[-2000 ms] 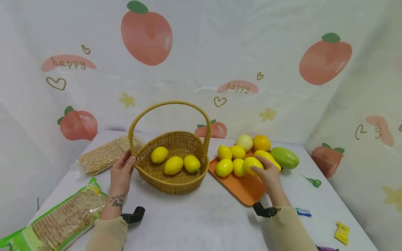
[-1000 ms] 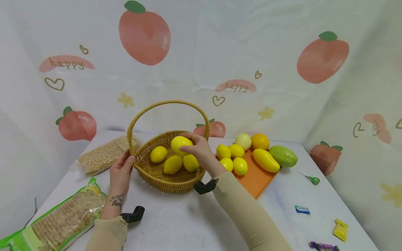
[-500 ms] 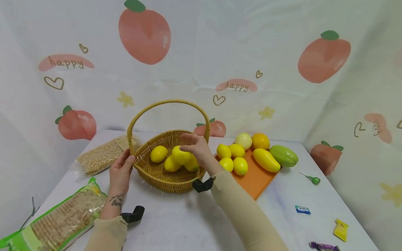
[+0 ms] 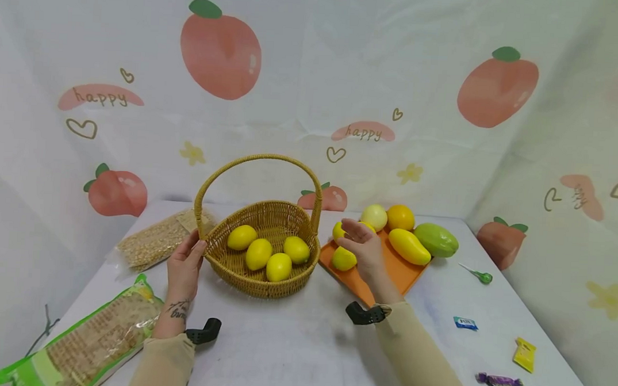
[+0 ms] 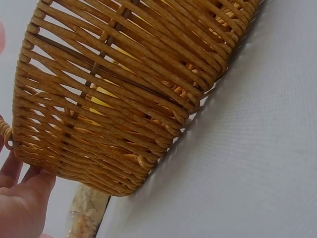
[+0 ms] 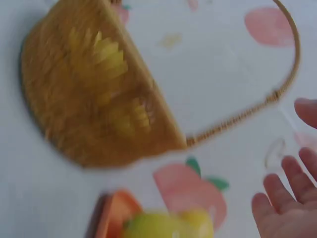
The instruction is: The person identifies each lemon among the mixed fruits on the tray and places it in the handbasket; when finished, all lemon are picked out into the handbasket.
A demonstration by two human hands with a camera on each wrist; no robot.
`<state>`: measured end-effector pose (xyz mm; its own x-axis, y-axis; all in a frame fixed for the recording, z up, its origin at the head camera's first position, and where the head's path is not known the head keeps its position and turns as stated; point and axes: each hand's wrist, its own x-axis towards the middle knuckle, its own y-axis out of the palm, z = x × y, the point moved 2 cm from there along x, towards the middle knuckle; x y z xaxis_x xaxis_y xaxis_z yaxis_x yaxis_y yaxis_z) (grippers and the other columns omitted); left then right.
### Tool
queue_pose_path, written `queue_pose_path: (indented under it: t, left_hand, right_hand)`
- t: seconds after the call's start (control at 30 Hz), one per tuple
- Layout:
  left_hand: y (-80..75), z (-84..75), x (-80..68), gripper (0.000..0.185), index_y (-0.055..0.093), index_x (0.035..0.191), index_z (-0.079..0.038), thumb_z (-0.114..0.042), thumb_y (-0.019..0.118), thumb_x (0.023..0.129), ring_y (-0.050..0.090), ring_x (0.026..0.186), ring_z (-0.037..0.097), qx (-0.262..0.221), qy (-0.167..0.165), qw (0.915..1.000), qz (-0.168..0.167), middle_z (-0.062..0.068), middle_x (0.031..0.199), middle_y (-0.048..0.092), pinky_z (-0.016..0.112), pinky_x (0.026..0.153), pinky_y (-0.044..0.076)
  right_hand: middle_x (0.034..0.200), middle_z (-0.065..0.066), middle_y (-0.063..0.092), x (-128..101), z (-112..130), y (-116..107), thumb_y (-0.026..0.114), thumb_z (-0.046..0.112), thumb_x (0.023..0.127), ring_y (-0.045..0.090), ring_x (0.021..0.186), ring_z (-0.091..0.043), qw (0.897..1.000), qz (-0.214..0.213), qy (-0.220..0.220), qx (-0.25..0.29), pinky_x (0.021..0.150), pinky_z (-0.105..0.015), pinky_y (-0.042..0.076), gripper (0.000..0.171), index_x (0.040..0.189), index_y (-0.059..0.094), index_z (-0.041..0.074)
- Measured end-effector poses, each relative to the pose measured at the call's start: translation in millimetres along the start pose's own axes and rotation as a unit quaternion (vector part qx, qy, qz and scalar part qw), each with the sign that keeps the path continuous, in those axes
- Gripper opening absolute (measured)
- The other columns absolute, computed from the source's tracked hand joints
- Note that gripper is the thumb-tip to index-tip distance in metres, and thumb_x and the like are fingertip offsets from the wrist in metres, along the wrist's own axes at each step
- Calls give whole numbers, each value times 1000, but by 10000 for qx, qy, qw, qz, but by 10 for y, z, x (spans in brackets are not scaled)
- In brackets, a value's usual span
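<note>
Pinching the left edge of the basket [image 4: 260,287], the left hand [image 4: 183,271] holds it upright just left of the frame's centre. The basket's widest span runs left to right, its handle [image 4: 269,156] arching likewise. Right of centre, the right hand [image 4: 366,256] hangs near the lemons [image 4: 343,260], fingers loosely spread toward the upper left.

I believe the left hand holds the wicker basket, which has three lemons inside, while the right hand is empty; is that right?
The count is off: the head view shows four lemons in the wicker basket, not three. The rest stands.
</note>
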<state>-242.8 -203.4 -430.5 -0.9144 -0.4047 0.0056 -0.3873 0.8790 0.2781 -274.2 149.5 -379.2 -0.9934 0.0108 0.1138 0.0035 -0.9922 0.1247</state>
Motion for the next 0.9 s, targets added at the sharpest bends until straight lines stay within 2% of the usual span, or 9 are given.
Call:
queue_pose_path:
  t: [0.07, 0.13, 0.27, 0.33, 0.53, 0.73, 0.9]
  left_hand:
    - [-4, -5, 2, 50, 47, 136, -8, -21, 61, 90, 51, 110, 3, -2, -10, 10000, -1, -5, 126, 52, 15, 95, 42]
    - [-5, -9, 0, 50, 46, 136, -8, -21, 61, 90, 51, 109, 4, -45, -9, 10000, 17, -4, 127, 52, 15, 96, 42]
    - [-1, -13, -14, 51, 45, 137, -7, -21, 60, 90, 50, 109, 3, -70, -40, 10000, 44, -2, 128, 50, 16, 97, 41]
    - [3, -13, -23, 51, 44, 138, -8, -21, 60, 91, 50, 109, 2, -36, -63, 10000, 48, -4, 127, 50, 16, 98, 40]
    - [-4, -4, -43, 52, 45, 138, -8, -22, 60, 90, 50, 110, 2, -39, -98, 9999, 25, -8, 123, 51, 18, 100, 39]
    - [-4, 2, -32, 52, 46, 137, -6, -21, 61, 90, 52, 106, -1, -69, 24, 10000, 17, -10, 119, 54, 16, 97, 41]
    - [-7, 12, -17, 51, 46, 136, -7, -20, 61, 90, 51, 108, 2, -116, 24, 9999, -4, -12, 117, 55, 15, 95, 42]
  right_hand:
    - [114, 0, 60, -30, -34, -167, 63, -7, 81, 43, 125, -32, 9991, -397, -125, -24, 107, -37, 35, 46, 125, 51, -5]
    - [116, -1, 58, -68, -72, -313, 63, -6, 81, 42, 126, -31, 9970, -732, -191, -142, 109, -39, 32, 47, 126, 51, -4]
    - [132, -15, 48, -132, -182, -551, 63, -4, 82, 38, 129, -30, 9923, -1147, -32, -456, 111, -39, 29, 50, 130, 47, -3]
    - [139, -19, 41, -151, -244, -640, 62, -3, 84, 35, 131, -30, 9907, -1214, 101, -602, 111, -41, 27, 52, 133, 44, -3]
    - [146, -17, 33, -111, -415, -787, 63, 2, 84, 26, 137, -29, 9868, -1230, 407, -967, 114, -41, 21, 62, 140, 36, 0]
    - [151, -12, 26, 1, -524, -801, 64, 3, 83, 18, 140, -28, 9846, -1099, 825, -1084, 115, -42, 19, 71, 144, 29, 3]
    - [150, -15, 24, 61, -565, -755, 64, 0, 81, 19, 139, -30, 9827, -1073, 948, -1179, 114, -43, 19, 73, 144, 27, 1]
